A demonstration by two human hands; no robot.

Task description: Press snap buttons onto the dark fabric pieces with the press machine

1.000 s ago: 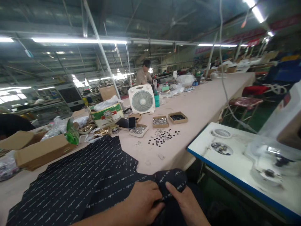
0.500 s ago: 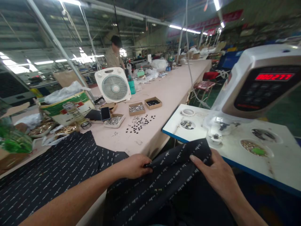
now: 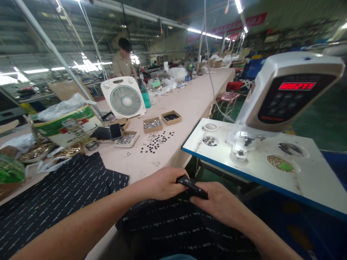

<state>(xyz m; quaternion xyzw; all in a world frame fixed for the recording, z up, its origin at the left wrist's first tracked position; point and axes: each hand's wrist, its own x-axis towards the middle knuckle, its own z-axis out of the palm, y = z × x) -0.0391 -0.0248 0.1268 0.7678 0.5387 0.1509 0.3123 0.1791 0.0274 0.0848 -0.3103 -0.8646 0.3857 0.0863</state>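
Note:
A dark fabric piece with rows of small white print (image 3: 173,224) hangs over my lap, its upper edge gathered into a fold. My left hand (image 3: 169,183) pinches that fold from the left. Close beside it, my right hand (image 3: 217,202) grips the same edge with the thumb on top. More of the same printed cloth (image 3: 67,191) lies spread on the table to the left. To the right stands a white snap-fastening machine (image 3: 287,94) with a lit red display, mounted on a white worktop with a blue edge (image 3: 217,139).
On the long table (image 3: 187,112) are small boxes of metal parts (image 3: 152,124), a box of black parts (image 3: 171,117), scattered black snaps (image 3: 155,144) and a white fan (image 3: 126,99). A green-and-white carton (image 3: 67,122) stands left. A person (image 3: 123,61) is behind the fan.
My right hand has moved left, away from the machine's worktop, bringing its end of the fabric beside my left hand. The stretched edge is now bunched. The view has shifted slightly right.

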